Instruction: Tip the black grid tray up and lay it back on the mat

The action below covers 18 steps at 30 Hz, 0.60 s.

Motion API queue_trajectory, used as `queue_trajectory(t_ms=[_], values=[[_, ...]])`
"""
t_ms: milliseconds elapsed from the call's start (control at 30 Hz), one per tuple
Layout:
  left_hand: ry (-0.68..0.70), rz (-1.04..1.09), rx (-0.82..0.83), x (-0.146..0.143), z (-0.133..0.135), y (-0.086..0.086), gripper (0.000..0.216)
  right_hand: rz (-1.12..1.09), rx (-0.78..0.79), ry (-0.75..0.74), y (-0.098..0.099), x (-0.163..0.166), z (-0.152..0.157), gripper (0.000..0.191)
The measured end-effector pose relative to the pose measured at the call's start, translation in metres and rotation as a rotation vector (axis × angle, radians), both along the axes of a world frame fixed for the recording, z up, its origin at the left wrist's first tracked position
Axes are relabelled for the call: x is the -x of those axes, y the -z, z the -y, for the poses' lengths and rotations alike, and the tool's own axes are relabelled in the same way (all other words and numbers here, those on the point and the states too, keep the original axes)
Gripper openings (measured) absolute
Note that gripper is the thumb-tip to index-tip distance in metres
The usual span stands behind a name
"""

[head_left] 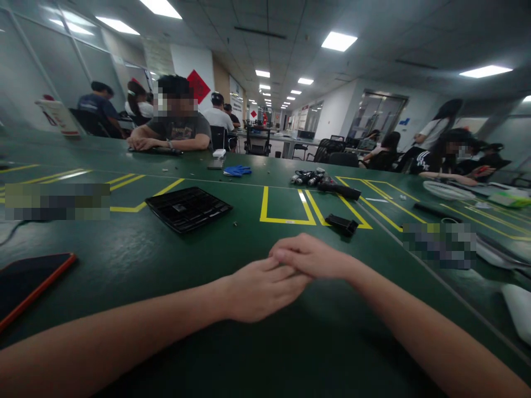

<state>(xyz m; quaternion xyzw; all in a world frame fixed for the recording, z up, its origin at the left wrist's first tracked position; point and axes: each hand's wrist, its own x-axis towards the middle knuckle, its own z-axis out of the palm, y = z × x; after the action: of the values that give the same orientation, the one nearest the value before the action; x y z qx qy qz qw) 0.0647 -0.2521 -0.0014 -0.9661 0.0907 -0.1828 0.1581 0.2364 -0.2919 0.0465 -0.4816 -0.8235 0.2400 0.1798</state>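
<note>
My left hand (259, 290) and my right hand (309, 255) meet above the green tabletop (191, 354). The left hand shows its back, fingers stretched out to the right. My right hand is closed over those fingers, its thumb lying across them. Whether anything small lies between the palms is hidden. Beyond the hands, a black ribbed plastic cover (188, 209) lies to the left. A small black plastic part (342, 224) rests to the right, beside yellow tape lines (287, 222).
At left lies an orange-edged phone or tablet (37, 284). Farther off are a blue glove (237, 171), a black handle-like tool (340, 190) and black cables (307, 177). A co-worker (178, 124) sits across the table, hands on a dark object. A white object (518, 312) sits at right.
</note>
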Motion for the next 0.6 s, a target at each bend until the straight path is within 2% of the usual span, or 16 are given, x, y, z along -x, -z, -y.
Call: queue_trajectory(t_ms=[33,67,100,167,200,233,267,333,433,533,600], values=[[-0.091,0.026,0.001,0.003,-0.012,-0.001,0.038,0.036,-0.081,0.146,0.004,-0.016,-0.006,0.039],[-0.220,0.053,0.014,0.005,-0.027,-0.002,0.038,0.092,-0.177,0.327,0.010,-0.034,-0.012,0.034],[-0.380,0.080,0.040,0.009,-0.042,-0.001,0.038,0.159,-0.280,0.508,0.016,-0.054,-0.017,0.027],[-0.709,0.107,0.110,0.016,-0.073,0.002,0.038,0.319,-0.459,0.849,0.029,-0.093,-0.026,0.030],[-0.822,0.072,0.147,0.019,-0.087,0.005,0.038,0.422,-0.512,0.936,0.036,-0.111,-0.028,0.033],[-0.900,0.025,0.185,0.022,-0.099,0.007,0.039,0.534,-0.534,0.953,0.043,-0.126,-0.030,0.038],[-0.938,-0.034,0.219,0.024,-0.107,0.010,0.039,0.605,-0.525,0.991,0.050,-0.139,-0.030,0.042],[-0.939,-0.134,0.266,0.026,-0.115,0.015,0.038,0.650,-0.382,1.033,0.062,-0.156,-0.030,0.044],[-0.920,-0.179,0.281,0.023,-0.110,0.017,0.037,0.607,-0.171,1.056,0.074,-0.164,-0.030,0.046],[-0.914,-0.203,0.291,0.018,-0.101,0.011,0.027,0.602,-0.163,1.054,0.078,-0.163,-0.032,0.047],[-0.912,-0.175,0.297,0.020,-0.105,0.001,0.025,0.592,-0.175,1.052,0.078,-0.163,-0.033,0.047]])
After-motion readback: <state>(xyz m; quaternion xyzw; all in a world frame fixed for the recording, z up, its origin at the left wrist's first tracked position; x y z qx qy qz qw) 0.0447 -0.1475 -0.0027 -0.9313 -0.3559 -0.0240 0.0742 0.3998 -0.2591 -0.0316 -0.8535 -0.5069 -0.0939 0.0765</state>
